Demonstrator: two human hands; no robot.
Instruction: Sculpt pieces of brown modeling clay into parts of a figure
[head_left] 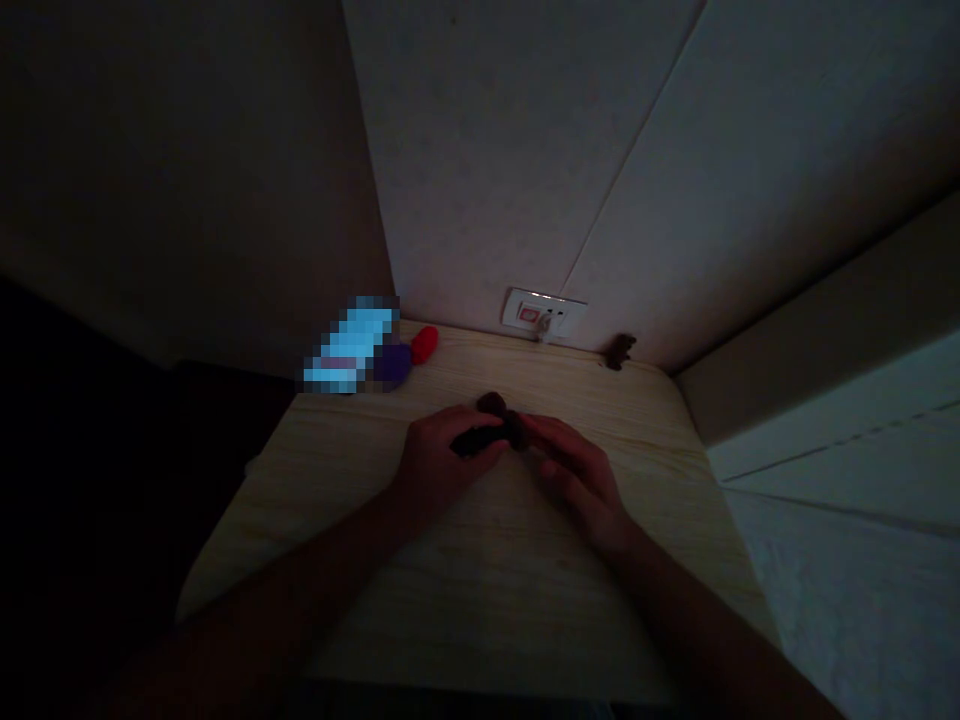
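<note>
In dim light, my left hand [444,452] is closed around a small black elongated piece [478,438]. It meets a dark brown lumpy object [492,403] held between my two hands, just above or on the wooden tabletop [480,590]. My right hand [581,470] is closed on the right side of this brown object, its fingers reaching to the left. Whether the black piece and the brown object are joined, I cannot tell. Darkness and my fingers hide their exact kind.
A glowing phone-like screen [352,345], blurred out, is at the back left. Beside it lie a purple lump [393,364] and a red lump [424,345]. A small dark brown knobbly thing [619,352] sits by the wall. A wall socket [544,312] holds a plug.
</note>
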